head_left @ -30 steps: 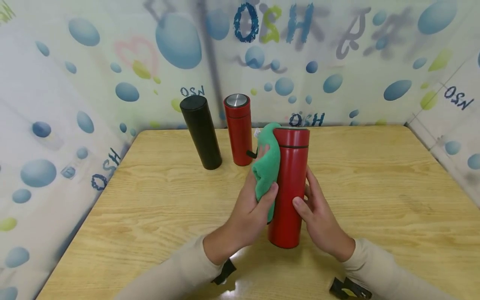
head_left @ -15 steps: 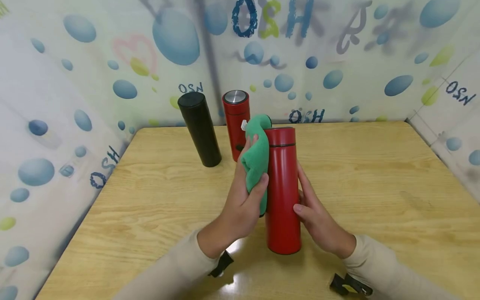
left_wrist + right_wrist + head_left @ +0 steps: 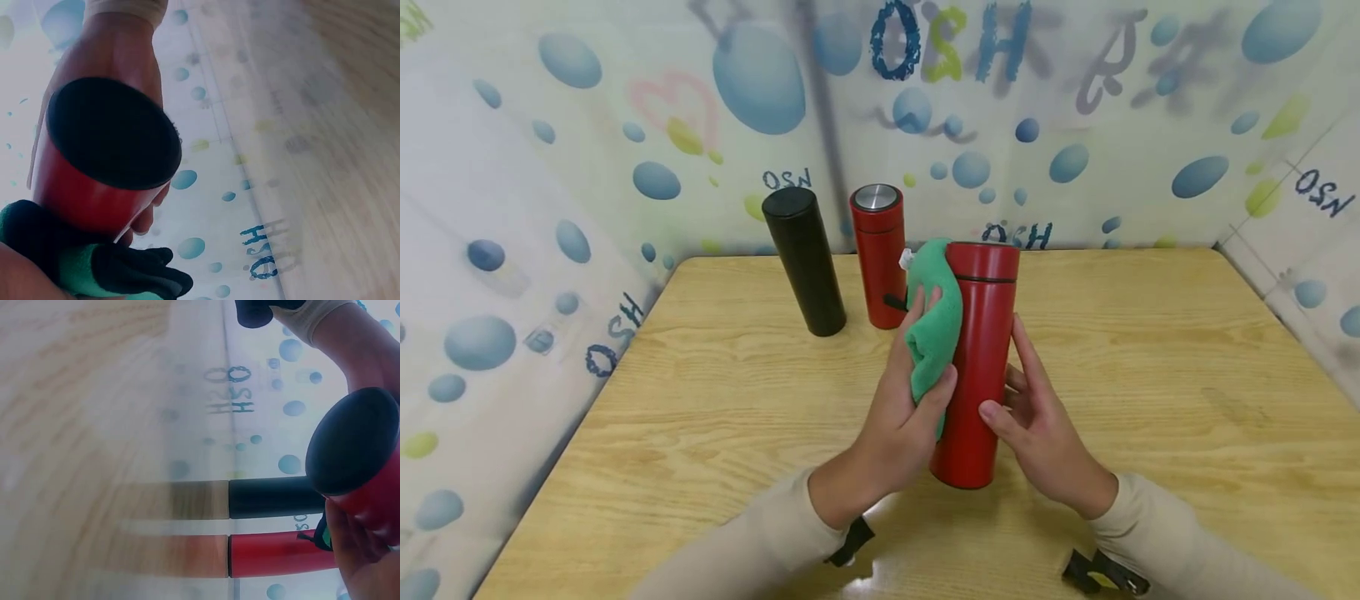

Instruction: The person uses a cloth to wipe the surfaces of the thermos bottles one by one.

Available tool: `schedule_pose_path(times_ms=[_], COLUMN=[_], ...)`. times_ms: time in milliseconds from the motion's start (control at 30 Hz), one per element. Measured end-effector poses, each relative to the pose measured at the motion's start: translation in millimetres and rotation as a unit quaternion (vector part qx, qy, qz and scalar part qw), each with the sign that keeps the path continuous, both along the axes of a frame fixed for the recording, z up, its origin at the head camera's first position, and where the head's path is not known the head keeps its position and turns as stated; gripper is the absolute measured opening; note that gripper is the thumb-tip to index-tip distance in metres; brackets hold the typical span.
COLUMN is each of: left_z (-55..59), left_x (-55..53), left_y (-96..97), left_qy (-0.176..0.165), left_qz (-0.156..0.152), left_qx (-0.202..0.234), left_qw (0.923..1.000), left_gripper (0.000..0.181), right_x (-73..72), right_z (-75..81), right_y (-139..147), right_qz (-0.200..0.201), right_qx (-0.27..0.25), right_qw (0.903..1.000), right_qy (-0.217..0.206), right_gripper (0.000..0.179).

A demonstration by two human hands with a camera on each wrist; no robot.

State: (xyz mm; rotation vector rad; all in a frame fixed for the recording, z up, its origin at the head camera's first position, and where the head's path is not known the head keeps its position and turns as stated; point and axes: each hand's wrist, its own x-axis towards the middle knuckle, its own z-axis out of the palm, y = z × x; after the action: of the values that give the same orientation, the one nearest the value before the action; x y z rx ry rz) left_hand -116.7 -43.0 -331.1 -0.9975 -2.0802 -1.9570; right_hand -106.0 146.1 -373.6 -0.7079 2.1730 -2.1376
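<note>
A red thermos flask (image 3: pixel 981 358) with a thin dark ring below its cap is held tilted above the table. My left hand (image 3: pixel 895 425) holds a folded green cloth (image 3: pixel 934 325) with a white tag against the flask's left side, the thumb over the cloth. On the right side, my right hand (image 3: pixel 1045 433) grips the flask with its thumb in front and fingers behind, partly hidden. The flask's black base (image 3: pixel 115 134) faces the left wrist view, raised off the tabletop. Dark and green folds of the cloth press on the flask there.
A black thermos flask (image 3: pixel 805 262) and another red thermos flask (image 3: pixel 880 258) with a silver lid stand at the back of the wooden table (image 3: pixel 700 400). Patterned sheeting (image 3: pixel 1075 125) closes off the back and sides. Dark straps sit under both wrists.
Flask and cloth shifted left together half a second ago and are now back to the right, the flask more tilted. Both hands keep their hold. The two standing flasks stay put.
</note>
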Motion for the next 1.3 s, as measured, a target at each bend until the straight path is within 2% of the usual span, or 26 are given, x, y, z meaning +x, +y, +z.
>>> schedule_pose_path(times_ms=[167, 333, 567, 700, 900, 1167, 1300], left_z=[0.6, 3.2, 8.4, 11.4, 8.6, 1.9, 4.6], left_x=[3.0, 4.8, 2.6, 1.5, 3.0, 4.2, 3.2], left_y=[1.0, 0.0, -2.6, -3.5, -0.6, 2.7, 0.8], left_qy=[0.008, 0.016, 0.029, 0.038, 0.036, 0.023, 0.034], left_qz=[-0.011, -0.023, -0.029, -0.031, -0.029, -0.02, -0.012], left_qx=[0.014, 0.02, 0.032, 0.043, 0.052, 0.053, 0.047], left_qw=[0.9998, 0.9994, 0.9987, 0.9979, 0.9975, 0.9981, 0.9982], left_gripper=[0.075, 0.073, 0.07, 0.07, 0.07, 0.069, 0.068], right_x=[-0.6, -0.3, -1.6, -1.2, -1.4, 1.4, 3.1], right_z=[0.0, -0.8, 0.9, 1.1, 1.2, 1.2, 2.1], right_y=[2.2, 2.1, 0.7, 1.2, 1.2, 0.9, 1.6], right_qz=[-0.023, -0.038, -0.017, 0.011, 0.04, 0.039, 0.082], right_qx=[-0.013, -0.005, -0.014, -0.016, -0.015, -0.007, -0.037], right_qw=[0.9995, 0.9992, 0.9998, 0.9998, 0.9991, 0.9992, 0.9959], right_qy=[-0.016, -0.01, 0.004, -0.003, 0.003, -0.006, -0.014], right_gripper=[0.091, 0.078, 0.076, 0.077, 0.074, 0.073, 0.07])
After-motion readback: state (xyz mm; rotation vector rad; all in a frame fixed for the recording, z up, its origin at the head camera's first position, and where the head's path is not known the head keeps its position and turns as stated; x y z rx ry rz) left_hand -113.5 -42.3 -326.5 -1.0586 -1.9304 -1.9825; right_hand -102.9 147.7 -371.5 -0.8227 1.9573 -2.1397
